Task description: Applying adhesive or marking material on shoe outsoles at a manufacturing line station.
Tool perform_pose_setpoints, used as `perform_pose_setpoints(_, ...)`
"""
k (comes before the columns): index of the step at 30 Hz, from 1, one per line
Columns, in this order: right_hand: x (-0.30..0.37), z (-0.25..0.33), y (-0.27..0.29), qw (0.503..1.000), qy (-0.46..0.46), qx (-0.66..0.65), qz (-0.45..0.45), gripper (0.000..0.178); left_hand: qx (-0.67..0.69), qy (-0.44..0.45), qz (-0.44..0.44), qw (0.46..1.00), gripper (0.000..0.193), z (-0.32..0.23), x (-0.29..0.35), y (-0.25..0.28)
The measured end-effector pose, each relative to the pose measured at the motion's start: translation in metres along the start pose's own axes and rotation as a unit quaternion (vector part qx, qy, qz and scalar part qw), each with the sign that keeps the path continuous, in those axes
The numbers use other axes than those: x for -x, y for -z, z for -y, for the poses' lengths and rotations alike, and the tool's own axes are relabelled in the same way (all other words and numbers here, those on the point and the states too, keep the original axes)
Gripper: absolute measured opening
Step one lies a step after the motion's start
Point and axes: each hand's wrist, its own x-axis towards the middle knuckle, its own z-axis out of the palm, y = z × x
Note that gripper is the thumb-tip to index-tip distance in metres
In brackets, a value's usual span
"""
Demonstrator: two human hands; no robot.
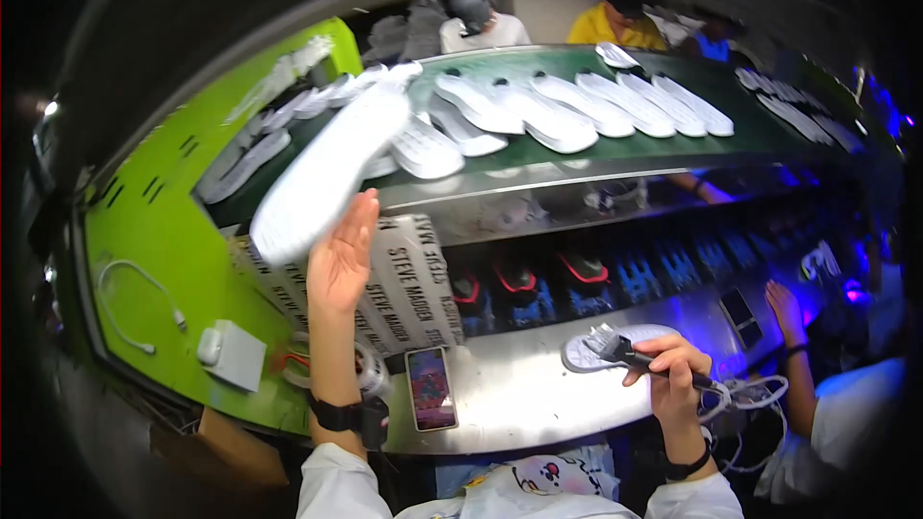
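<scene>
One brush in right hand; box contents hidden

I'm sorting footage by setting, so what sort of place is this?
Probably a shoe factory's production line: many white soles lie along a long green work surface, the person's right hand holds a brush, and other people are on the far side.

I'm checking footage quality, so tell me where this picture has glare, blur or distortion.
In the head view, glare whitens the metal table beside the phone; same view, the sole at the left hand looks pale and blurred; same view, the green counter looks bowed, the picture's rim darkens, and blue light tints the right.
</scene>
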Motion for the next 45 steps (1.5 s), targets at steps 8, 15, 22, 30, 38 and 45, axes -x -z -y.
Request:
perform_pose_setpoints(8,0.019,-0.021,-0.001,0.989,-0.119,-0.060,-0.062,0.012,-0.964,-0.102,-0.201,0.141,0.039,-0.022,-0.135,-0.042)
perform_pose_setpoints(15,0.023,-0.029,0.017,0.965,-0.185,-0.096,-0.160,0.022,-0.781,-0.264,-0.140,0.548,0.046,-0.027,-0.028,-0.061)
perform_pose_setpoints(22,0.034,-0.025,-0.026,0.979,-0.162,0.055,0.109,0.016,-0.179,0.127,-0.086,0.972,0.073,0.110,0.109,0.065)
perform_pose_setpoints(30,0.055,-0.077,-0.047,0.952,-0.088,0.267,0.118,0.018,-0.104,0.213,-0.140,0.961,0.062,0.212,0.119,0.161)
perform_pose_setpoints(38,0.054,-0.064,-0.056,0.938,-0.244,0.122,0.213,0.020,0.056,0.283,-0.058,0.956,0.067,0.203,0.075,0.139)
perform_pose_setpoints(45,0.032,-0.067,-0.025,0.906,-0.307,0.051,0.286,0.023,-0.120,0.439,-0.183,0.872,0.055,0.194,0.048,0.094)
